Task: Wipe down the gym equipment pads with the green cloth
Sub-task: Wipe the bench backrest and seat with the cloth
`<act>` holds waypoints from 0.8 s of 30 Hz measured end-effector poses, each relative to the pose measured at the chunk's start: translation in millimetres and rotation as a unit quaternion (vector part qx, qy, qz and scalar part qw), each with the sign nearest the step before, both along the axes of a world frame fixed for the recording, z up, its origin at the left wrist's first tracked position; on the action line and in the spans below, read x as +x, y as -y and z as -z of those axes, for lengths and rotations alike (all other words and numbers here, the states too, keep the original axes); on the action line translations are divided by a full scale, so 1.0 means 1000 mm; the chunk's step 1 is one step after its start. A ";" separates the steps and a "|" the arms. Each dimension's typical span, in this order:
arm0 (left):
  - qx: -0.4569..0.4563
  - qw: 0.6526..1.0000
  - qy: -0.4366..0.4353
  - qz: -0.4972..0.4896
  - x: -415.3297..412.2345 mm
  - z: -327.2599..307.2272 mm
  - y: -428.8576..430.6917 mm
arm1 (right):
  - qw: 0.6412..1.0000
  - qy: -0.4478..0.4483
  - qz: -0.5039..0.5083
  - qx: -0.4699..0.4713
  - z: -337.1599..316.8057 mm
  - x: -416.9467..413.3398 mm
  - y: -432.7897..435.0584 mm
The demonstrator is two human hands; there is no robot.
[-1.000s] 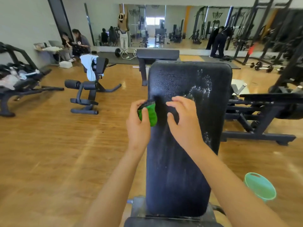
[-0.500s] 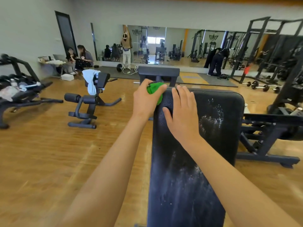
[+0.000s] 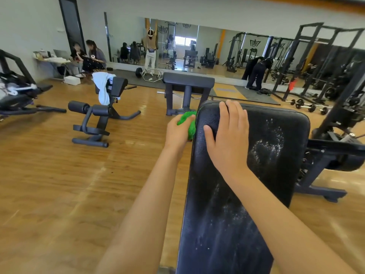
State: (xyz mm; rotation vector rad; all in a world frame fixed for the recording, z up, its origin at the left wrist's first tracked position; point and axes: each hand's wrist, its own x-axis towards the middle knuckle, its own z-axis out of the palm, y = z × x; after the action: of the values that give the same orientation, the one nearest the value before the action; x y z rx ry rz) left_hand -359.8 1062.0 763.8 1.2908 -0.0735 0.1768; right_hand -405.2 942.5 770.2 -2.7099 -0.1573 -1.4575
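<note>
A long black bench pad (image 3: 227,214) runs away from me, smeared with white foam and streaks, mostly on its right side. My left hand (image 3: 177,133) grips the bunched green cloth (image 3: 188,121) and presses it against the pad's left side edge, just below the top corner. My right hand (image 3: 229,133) lies flat on the upper part of the pad, fingers together and curled over the top edge, with nothing held in it.
A black back-extension bench (image 3: 98,117) with a white towel stands on the wood floor to the left. Another padded stand (image 3: 187,86) is straight ahead. A bench frame (image 3: 324,155) and weight racks crowd the right. People sit by the far left wall.
My left hand with the cloth has slid from the pad's top left corner down onto its left side edge. Before that both hands travelled up the pad from its middle.
</note>
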 end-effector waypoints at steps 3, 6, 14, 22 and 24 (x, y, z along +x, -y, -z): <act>-0.003 1.000 -0.011 0.006 -0.012 0.037 0.000 | 1.000 0.007 0.004 -0.001 0.001 0.002 0.000; 0.000 0.999 -0.038 0.005 -0.027 0.067 -0.001 | 1.000 0.006 -0.001 0.004 0.002 0.002 0.000; 0.013 0.997 0.067 -0.021 -0.007 0.011 -0.005 | 0.998 -0.024 -0.050 0.013 0.011 -0.026 0.006; 0.056 0.994 0.078 -0.055 -0.004 0.014 -0.002 | 0.991 -0.127 -0.036 -0.003 0.100 -0.082 -0.002; 0.043 0.996 0.044 -0.058 -0.021 0.044 0.000 | 0.987 -0.153 -0.040 -0.012 0.123 -0.097 -0.006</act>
State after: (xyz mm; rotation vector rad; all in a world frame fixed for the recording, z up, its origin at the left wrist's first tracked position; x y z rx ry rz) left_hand -381.0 1061.9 720.2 1.3740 -0.0821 0.3340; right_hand -502.3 948.3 647.4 -2.8656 -0.2647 -1.0098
